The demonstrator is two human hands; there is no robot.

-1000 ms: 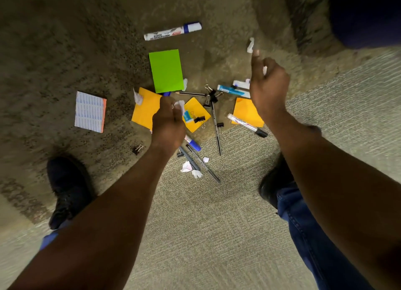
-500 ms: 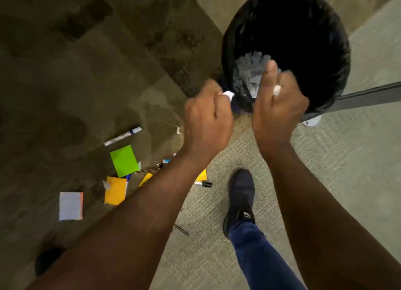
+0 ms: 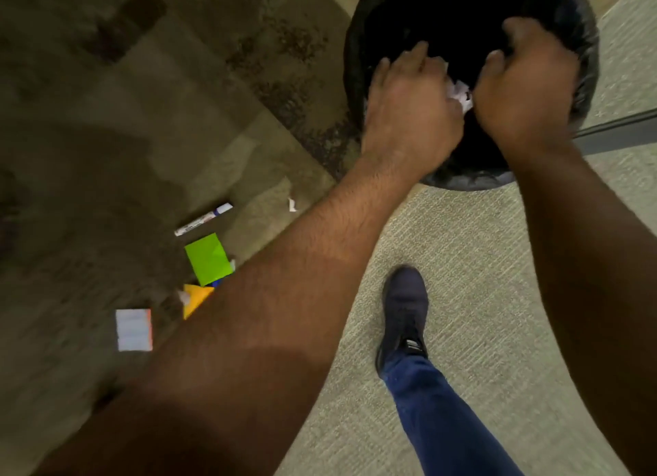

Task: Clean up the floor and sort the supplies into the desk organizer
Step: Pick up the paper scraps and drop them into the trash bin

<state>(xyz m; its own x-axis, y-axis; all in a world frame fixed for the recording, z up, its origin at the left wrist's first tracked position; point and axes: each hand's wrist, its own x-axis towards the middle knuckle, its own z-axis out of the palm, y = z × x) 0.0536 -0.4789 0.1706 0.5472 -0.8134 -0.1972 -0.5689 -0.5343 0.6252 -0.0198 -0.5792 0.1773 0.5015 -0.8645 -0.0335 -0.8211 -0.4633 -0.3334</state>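
- Over the black-lined bin [image 3: 583, 95] we are holding both hands, and to do this step well we are keeping them inside the rim so no scrap drops back onto the carpet [image 3: 480, 280].
- Our left hand [image 3: 412, 112] is spreading its fingers loosely; white paper scraps [image 3: 460, 95] are showing at its edge, between the two hands.
- Our right hand [image 3: 526, 84] is curling half-closed; whether either hand is gripping paper we cannot tell.
- Behind us the marker [image 3: 204, 219], green notes [image 3: 208, 258], orange notes [image 3: 197, 297] and a paper scrap [image 3: 292, 204] are lying on the floor.
- No desk organizer is showing.
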